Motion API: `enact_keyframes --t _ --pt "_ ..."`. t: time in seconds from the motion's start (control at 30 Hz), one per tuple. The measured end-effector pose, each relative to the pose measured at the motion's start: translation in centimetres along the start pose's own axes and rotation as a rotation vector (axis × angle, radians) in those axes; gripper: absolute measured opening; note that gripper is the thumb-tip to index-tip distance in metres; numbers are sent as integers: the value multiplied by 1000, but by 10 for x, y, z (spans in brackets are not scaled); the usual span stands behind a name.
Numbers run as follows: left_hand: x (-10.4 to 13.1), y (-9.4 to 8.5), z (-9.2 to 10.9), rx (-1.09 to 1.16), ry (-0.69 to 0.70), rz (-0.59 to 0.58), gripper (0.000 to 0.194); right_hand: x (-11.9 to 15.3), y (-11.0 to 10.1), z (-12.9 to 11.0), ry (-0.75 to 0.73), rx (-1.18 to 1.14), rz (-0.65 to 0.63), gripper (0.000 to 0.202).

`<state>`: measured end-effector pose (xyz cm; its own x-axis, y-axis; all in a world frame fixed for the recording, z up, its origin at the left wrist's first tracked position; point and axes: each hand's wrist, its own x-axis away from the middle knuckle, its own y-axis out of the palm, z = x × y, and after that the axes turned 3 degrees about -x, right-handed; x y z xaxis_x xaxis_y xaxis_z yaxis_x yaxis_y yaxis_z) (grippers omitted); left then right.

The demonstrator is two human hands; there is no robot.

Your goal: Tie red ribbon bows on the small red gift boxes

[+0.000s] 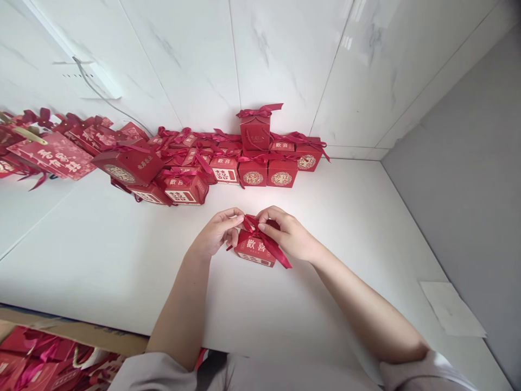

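Note:
A small red gift box (255,253) with white characters stands on the white table in front of me. A dark red ribbon (277,251) is looped in a bow at its top, and one tail hangs over the box's right front. My left hand (220,231) pinches the bow's left loop between thumb and forefinger, its other fingers curled by the box. From the right, my right hand (287,232) has its thumb and forefinger closed on the ribbon near the knot.
Several red boxes with ribbons (254,172) line the wall behind, some stacked. Red bags (61,155) lie at the far left. A carton (118,339) of red boxes is at the lower left. A white paper (451,308) lies on the table (350,206) at right.

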<state>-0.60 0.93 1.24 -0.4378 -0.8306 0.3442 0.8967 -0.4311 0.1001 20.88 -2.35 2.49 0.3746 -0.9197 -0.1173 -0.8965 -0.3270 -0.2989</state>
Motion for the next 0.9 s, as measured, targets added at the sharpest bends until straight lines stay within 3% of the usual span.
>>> enact_keyframes --t 0.2,0.4,0.7,0.9 --pt "1 1 2 -29 20 22 28 0 0 0 1 10 1 10" --pt "2 -1 1 -78 119 -63 31 0 0 2 -1 3 10 10" --pt "5 -5 2 -144 143 -153 36 0 1 2 3 3 9 10" --pt "4 -3 2 -209 185 -3 25 0 1 1 -4 5 11 10"
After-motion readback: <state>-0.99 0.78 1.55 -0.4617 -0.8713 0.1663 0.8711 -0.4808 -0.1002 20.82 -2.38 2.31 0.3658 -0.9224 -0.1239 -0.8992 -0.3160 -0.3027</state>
